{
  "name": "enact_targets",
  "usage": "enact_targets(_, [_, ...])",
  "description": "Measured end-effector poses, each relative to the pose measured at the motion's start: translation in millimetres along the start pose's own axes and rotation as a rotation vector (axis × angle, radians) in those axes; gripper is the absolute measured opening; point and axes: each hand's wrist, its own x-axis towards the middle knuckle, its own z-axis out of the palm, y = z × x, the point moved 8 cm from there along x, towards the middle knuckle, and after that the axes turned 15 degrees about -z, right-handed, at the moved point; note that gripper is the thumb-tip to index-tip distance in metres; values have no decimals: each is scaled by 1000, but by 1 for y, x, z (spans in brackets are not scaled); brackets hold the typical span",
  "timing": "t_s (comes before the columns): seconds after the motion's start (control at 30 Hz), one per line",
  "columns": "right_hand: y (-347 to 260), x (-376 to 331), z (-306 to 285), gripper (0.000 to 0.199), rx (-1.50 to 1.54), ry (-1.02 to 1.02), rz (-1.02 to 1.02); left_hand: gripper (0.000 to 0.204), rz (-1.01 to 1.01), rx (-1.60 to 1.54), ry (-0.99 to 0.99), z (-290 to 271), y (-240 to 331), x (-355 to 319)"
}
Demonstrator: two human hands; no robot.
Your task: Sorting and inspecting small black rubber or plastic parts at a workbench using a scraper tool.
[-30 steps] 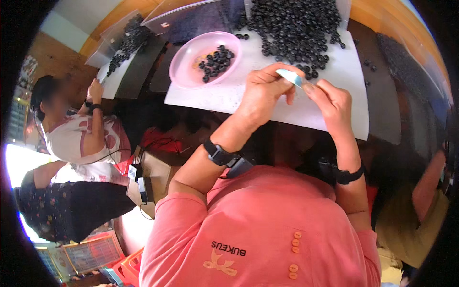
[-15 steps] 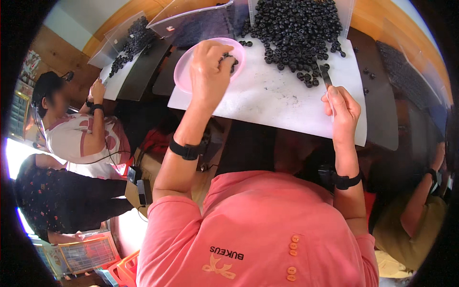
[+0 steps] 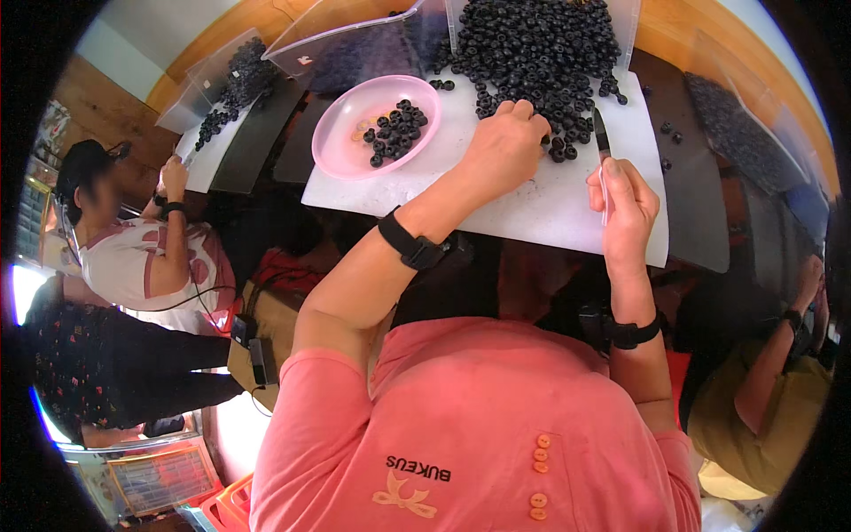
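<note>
A big heap of small round black bead-like pieces (image 3: 532,53) spills from a clear bin onto a white board (image 3: 567,208). At its near edge, my left hand (image 3: 510,151) is curled, knuckles up, with fingertips among the pieces; what they pinch is hidden. My right hand (image 3: 628,204) grips the pale handle of a small knife (image 3: 602,135). Its blade points away from me, beside the heap's right edge. A pink oval dish (image 3: 332,146) on the board's left holds several black pieces (image 3: 399,133) and a few yellowish discs (image 3: 362,131).
Clear bins (image 3: 355,44) of black pieces stand behind the dish. Stray pieces (image 3: 671,133) lie on the dark table (image 3: 700,213) at right. A seated person (image 3: 151,257) works at a board on the left; another person's arm (image 3: 780,363) shows at far right.
My left hand has gone from over the pink dish to the heap's near edge, uncovering the black pieces in the dish. My right hand still holds the knife in nearly the same place.
</note>
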Motion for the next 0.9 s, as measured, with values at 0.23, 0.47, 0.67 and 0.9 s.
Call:
enact_targets(0.23, [-4, 0, 1, 31, -14, 1, -13, 15, -10, 141, 10, 2, 2, 1])
enact_targets(0.47, [0, 0, -2, 32, -42, 0, -6, 13, -30, 135, -29, -33, -11, -30])
enact_targets(0.67, [1, -1, -1, 32, -84, -23, -32, 11, -203, -206, 112, -49, -25, -38])
enact_targets(0.9, [-1, 0, 2, 34, -110, -12, -8, 7, -203, -73, 100, -37, -5, -32])
